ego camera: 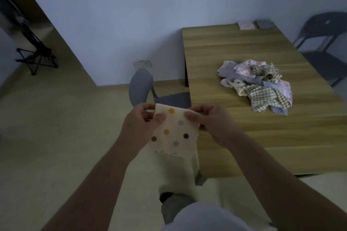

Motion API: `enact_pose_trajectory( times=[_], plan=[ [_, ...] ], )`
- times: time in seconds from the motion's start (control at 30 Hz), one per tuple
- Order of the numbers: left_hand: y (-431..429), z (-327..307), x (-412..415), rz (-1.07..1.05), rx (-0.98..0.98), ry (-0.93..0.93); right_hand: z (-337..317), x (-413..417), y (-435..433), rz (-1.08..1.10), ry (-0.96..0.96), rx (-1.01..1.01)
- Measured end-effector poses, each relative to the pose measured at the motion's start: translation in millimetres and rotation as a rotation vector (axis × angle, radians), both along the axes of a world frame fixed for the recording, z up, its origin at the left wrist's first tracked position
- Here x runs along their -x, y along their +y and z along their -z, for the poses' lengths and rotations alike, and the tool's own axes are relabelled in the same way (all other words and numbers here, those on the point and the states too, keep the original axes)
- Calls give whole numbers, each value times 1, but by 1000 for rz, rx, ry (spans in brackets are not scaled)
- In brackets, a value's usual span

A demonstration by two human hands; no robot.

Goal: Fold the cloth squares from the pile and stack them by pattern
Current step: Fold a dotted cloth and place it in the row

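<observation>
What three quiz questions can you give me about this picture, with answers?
1. True or false: the dotted cloth lies flat on the table.
2. Where is the pile of unfolded cloths? A) on the table B) on a chair C) on the floor
3. Fill in: ___ small folded stacks sit at the table's far edge.
Key:
1. False. The left hand and right hand hold it up in the air by its top edge.
2. A.
3. Two: a pink stack and a grey stack.
</observation>
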State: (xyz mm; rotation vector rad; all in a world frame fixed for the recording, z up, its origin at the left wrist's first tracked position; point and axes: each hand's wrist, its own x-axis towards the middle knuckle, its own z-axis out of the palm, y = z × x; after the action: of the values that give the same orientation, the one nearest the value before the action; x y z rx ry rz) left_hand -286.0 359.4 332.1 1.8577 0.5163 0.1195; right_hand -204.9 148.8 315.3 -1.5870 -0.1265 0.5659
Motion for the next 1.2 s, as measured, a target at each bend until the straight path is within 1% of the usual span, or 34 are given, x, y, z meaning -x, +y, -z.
enact_pose_trajectory(
  times=[0.07,0.1,0.13,0.17,0.27,0.3,0.4,0.43,0.47,0.53,0.57,0.67,0.7,0.73,0.77,0.83,0.87,0.9,1.0,1.07,1.13,1.2],
  plan=[
    [35,10,-16,31,97,51,11,-11,29,22,44,4],
    [41,11,-18,25,123,65,9,-12,33,16,48,7],
    [75,23,-35,33,149,86,22,-26,64,29,76,-8],
    [82,26,-39,22,143,87,25,-29,70,45,96,-14],
    [139,36,-80,21,66,84,50,-58,130,183,173,-105],
    [173,42,-106,36,26,77,63,-78,166,245,215,-170],
    [229,42,-150,104,-89,88,69,-106,234,364,350,-279],
    [262,36,-176,129,-120,105,68,-127,270,400,393,-312],
    [266,35,-178,153,-134,119,67,-126,278,424,418,-332],
    [323,23,-220,212,-178,125,58,-163,338,458,454,-362],
    [326,18,-225,237,-192,126,55,-168,344,457,451,-350],
    [384,7,-286,288,-168,69,40,-223,403,505,477,-392],
    [386,2,-288,269,-171,70,36,-226,408,503,487,-400],
    [415,2,-327,304,-168,53,35,-256,438,541,488,-423],
    [429,4,-348,340,-188,36,38,-273,454,565,510,-434],
    [437,6,-376,359,-209,7,37,-288,465,532,536,-434],
    [447,8,-395,393,-206,-14,42,-300,476,544,545,-421],
    [464,13,-422,468,-201,-24,48,-317,493,608,542,-397],
    [487,17,-486,622,-214,-27,46,-347,521,738,483,-360],
    [498,17,-539,821,-213,-12,43,-370,541,925,448,-345],
    [495,18,-564,903,-250,37,35,-375,546,998,423,-337],
    [489,17,-603,1031,-247,65,34,-395,548,1152,410,-303]
  ],
)
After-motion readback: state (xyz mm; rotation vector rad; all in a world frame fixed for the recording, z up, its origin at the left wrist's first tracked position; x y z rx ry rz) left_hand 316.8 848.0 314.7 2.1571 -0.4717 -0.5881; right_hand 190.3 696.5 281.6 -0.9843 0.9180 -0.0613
